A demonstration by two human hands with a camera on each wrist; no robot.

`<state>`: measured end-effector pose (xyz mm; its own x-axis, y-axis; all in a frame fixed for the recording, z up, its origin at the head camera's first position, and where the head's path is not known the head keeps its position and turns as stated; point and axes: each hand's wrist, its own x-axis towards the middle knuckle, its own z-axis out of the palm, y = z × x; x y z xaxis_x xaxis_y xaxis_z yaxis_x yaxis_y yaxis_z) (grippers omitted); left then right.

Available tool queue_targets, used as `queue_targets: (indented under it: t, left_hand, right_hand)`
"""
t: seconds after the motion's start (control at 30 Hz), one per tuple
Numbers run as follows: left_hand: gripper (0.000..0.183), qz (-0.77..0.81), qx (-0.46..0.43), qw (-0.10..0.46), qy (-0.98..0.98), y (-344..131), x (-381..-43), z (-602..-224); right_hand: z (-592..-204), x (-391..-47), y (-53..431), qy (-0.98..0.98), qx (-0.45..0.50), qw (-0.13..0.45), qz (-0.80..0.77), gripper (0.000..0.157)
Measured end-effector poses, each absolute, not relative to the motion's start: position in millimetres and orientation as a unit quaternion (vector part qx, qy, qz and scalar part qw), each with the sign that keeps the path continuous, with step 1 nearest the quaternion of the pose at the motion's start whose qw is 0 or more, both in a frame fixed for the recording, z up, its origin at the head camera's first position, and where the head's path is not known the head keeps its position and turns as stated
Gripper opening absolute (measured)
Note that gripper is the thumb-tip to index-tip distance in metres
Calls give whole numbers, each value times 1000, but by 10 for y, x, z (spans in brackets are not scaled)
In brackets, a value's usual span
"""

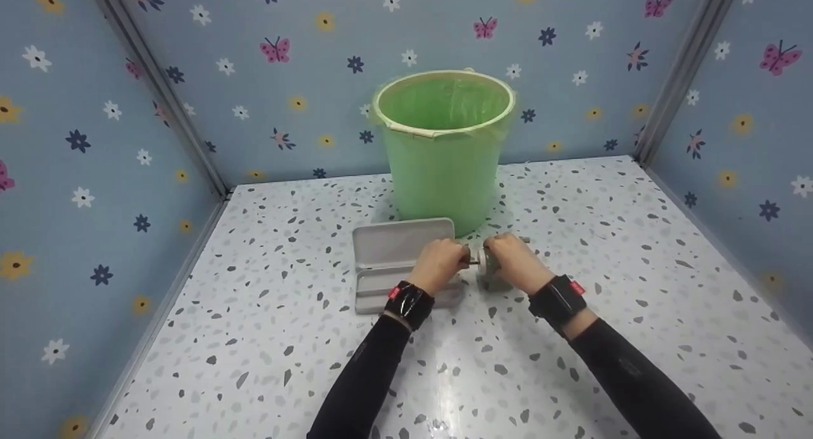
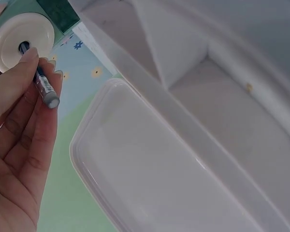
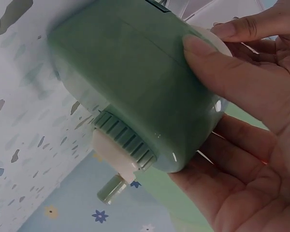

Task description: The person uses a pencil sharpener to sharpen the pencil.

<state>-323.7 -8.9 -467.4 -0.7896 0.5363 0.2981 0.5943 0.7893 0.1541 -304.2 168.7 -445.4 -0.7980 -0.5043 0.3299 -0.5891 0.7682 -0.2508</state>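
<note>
A dark pencil [image 2: 46, 91] with a grey end sits in the hole of the sharpener's round cream front [image 2: 4, 50]. My left hand [image 1: 439, 264] pinches it between thumb and fingers, close to that hole. Curled over the green crank sharpener [image 3: 121, 82], my right hand [image 1: 517, 263] holds its body from above, with the thumb on one face and fingers on the other. The crank handle [image 3: 113, 188] sticks out at the back, untouched. Beneath and beside my left hand lies an open grey pencil case [image 1: 400, 243], its lid leaning back; part of its tray is hidden by the hand.
Behind the pencil case stands a tall green bin [image 1: 444, 166] lined with a thin bag. Flower-patterned walls [image 1: 305, 83] close off the back and both sides of the speckled white tabletop [image 1: 267, 312].
</note>
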Motion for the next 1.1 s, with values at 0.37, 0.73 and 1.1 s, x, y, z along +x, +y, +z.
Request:
queue_targets:
  t: [0.37, 0.73, 1.1]
  left_hand:
    - [6, -116, -244, 120, -955, -658, -3277, -4631]
    - [6, -185, -250, 134, -941, -1025, -3235, -4545]
    - [13, -185, -269, 253, -911, -1049, -3150, -4535]
  right_hand:
    - [-4418, -3029, 1679, -941, 288, 114, 136, 36]
    - [-4421, -3024, 1646, -946, 269, 86, 158, 34]
    - [-4428, -3019, 1653, -951, 257, 88, 148, 37]
